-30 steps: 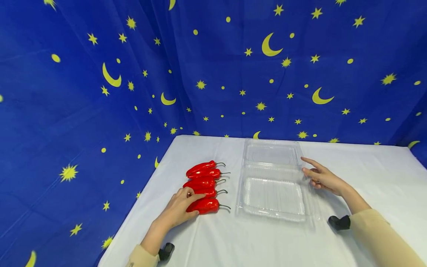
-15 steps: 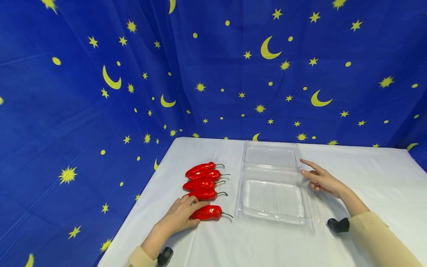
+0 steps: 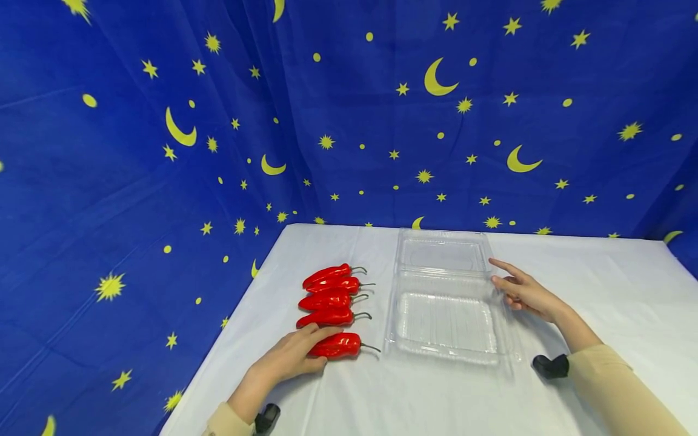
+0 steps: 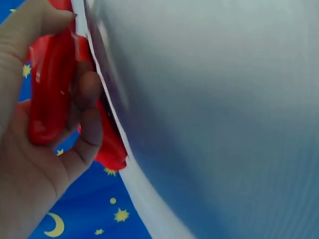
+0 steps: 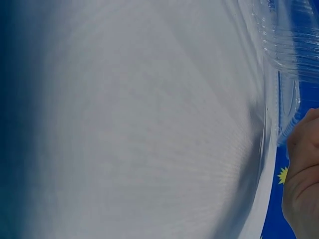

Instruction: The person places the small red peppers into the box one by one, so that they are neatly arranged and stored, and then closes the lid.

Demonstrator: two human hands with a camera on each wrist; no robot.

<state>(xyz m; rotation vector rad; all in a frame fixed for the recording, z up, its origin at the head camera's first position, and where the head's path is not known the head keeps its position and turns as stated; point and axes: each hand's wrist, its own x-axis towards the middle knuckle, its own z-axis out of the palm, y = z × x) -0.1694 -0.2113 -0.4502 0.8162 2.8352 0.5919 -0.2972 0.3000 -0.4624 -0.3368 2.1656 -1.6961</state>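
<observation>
Nearest lie two beige cuffs, the left sleeve (image 3: 231, 422) and the right sleeve (image 3: 618, 384), each with a black device at the wrist, the left device (image 3: 267, 419) and the right device (image 3: 551, 366). The hands are well apart from each other. The left hand (image 3: 291, 354) grips the nearest pepper (image 3: 339, 346), thumb on one side and fingers curled round the other, as the left wrist view shows. This red pepper lies on the white surface (image 3: 376, 399), its green stem pointing right toward the container.

Beyond it, four more red peppers lie in a column, stems also to the right: the second pepper (image 3: 327, 317) just past the fingers, then the third pepper (image 3: 327, 300), the fourth pepper (image 3: 334, 284) and the farthest pepper (image 3: 327, 275), these last two touching.

To the right of the peppers, a clear plastic container (image 3: 447, 322) lies open, its ribbed tray nearer and its lid (image 3: 444, 253) folded back beyond. The right hand (image 3: 531, 297) is at its right edge, index finger straight toward the lid's side, thumb extended, the other fingers loosely bent.

Behind the surface hangs a blue curtain (image 3: 349, 109) printed with yellow moons, stars and dots.
</observation>
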